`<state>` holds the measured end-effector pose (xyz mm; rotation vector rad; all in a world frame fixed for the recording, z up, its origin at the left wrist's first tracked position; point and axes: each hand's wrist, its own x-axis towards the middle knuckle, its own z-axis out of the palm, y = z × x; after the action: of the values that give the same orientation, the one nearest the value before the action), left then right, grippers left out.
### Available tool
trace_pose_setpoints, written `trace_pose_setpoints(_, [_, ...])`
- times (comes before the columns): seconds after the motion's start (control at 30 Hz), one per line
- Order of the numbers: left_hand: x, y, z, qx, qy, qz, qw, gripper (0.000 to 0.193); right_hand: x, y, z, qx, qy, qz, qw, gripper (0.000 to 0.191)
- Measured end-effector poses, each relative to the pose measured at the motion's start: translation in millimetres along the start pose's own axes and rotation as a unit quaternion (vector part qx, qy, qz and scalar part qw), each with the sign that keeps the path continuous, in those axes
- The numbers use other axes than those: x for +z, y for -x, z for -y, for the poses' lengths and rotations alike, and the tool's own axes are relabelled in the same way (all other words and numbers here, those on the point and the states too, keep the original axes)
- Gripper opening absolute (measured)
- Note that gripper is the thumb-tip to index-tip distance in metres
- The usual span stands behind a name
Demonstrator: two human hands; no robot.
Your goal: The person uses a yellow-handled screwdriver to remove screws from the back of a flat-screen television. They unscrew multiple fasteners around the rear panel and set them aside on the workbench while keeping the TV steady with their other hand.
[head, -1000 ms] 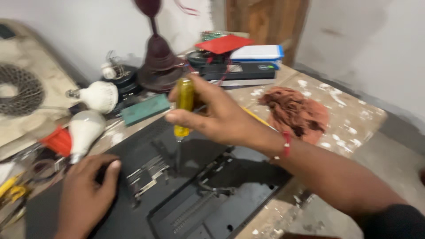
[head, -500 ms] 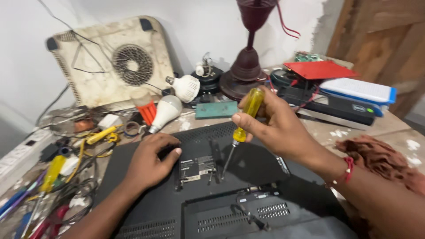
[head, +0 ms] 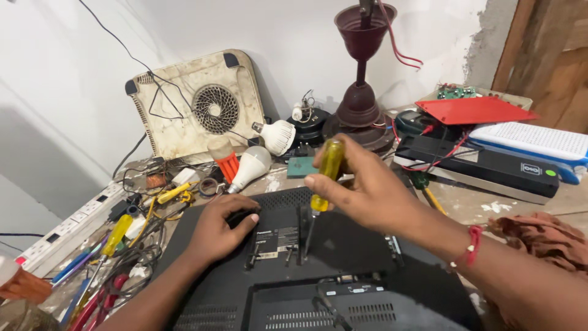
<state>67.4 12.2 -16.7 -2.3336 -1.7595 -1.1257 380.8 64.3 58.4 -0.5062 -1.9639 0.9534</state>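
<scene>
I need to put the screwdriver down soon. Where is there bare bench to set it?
Bare bench lies right of the black panel, between the long black box and the reddish rag, near the right hand. Left of the left hand, cables and hand tools crowd the bench; bulbs fill the back.

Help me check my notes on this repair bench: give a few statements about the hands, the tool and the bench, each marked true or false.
1. The right hand grips a yellow-handled screwdriver. True.
2. The screwdriver lies flat. False: it stands nearly upright, tip on the black back panel.
3. The left hand rests on the panel. True.
4. A red rag lies left of the panel. False: right.
</scene>
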Motion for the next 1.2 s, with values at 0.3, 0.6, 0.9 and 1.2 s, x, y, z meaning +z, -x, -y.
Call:
trace_pose_setpoints(0.3, [15, -5, -2, -0.002, 0.013, 0.004, 1.0, 0.018, -12, 6, 10, -0.095, 0.081, 0.009, 0.992, 0.04])
trace_pose_setpoints(0.6, [17, -3, 1, -0.009, 0.018, 0.003, 1.0, 0.02, -1, 17, 20, -0.182, 0.147, -0.021, 0.972, 0.039])
trace_pose_setpoints(0.9, [9, -6, 4, -0.007, 0.011, 0.001, 1.0, 0.02, 2, 6, 20, -0.05, 0.095, -0.031, 0.994, 0.042])
trace_pose_setpoints(1.2, [-3, -4, 5, -0.018, 0.016, -0.003, 1.0, 0.021, 7, -3, 21, 0.012, 0.069, -0.034, 0.997, 0.034])
